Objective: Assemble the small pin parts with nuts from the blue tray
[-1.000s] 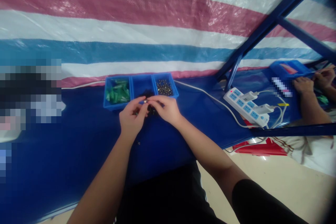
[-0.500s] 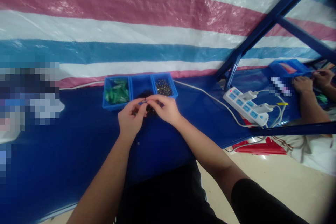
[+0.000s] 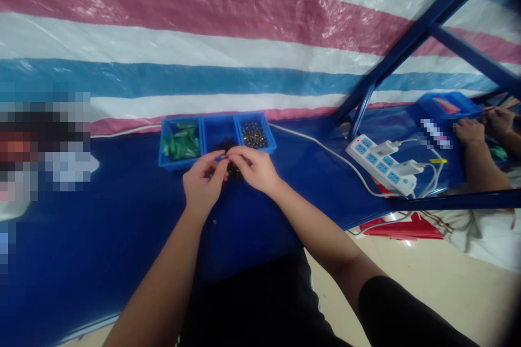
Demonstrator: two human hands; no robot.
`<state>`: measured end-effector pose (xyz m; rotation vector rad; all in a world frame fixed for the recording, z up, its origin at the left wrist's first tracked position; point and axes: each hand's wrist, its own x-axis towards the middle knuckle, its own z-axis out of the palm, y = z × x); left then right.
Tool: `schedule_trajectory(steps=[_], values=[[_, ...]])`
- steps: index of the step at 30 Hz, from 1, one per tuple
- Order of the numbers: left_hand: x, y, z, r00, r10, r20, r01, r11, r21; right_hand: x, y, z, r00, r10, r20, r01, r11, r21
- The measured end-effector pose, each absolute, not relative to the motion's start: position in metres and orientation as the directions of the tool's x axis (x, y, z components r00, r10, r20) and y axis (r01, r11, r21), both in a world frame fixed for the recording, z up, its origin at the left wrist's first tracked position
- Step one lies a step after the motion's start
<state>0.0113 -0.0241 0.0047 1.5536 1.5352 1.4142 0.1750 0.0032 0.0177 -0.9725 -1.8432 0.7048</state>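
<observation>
My left hand (image 3: 204, 180) and my right hand (image 3: 256, 169) meet fingertip to fingertip in front of the middle bin. Both are closed in a pinch around something small, too blurred and covered to name. Below and behind the fingers lies a heap of small dark pieces (image 3: 233, 170), partly hidden by my hands. Just beyond stands a blue three-part bin (image 3: 220, 129). Its left compartment holds green translucent pieces (image 3: 182, 142), and the right one holds small shiny metal parts (image 3: 253, 135). Dark bits show at the near edge of the middle compartment.
A white power strip (image 3: 380, 165) with plugs and cables lies to the right, beside a blue metal frame (image 3: 419, 32). Past the frame, another person's hands (image 3: 470, 131) work near a blue bin (image 3: 448, 104). A tiny piece (image 3: 214, 222) lies near my left wrist.
My hands stay in nearly the same place, with only a slight shift at the fingertips. At the far left, the blurred-out area has changed in colour.
</observation>
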Motion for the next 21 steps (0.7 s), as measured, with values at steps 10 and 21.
schedule_trajectory(steps=[10, 21], values=[[0.0088, -0.0227, 0.0007, -0.209, 0.936, 0.284, 0.368, -0.193, 0.91, 0.1738, 0.005, 0.0112, -0.244, 0.831, 0.499, 0.332, 0.555, -0.763], [0.0103, -0.0231, -0.0005, -0.203, 0.939, 0.279, 0.371, -0.19, 0.909, 0.1736, 0.002, 0.0153, -0.248, 0.846, 0.472, 0.334, 0.532, -0.778]])
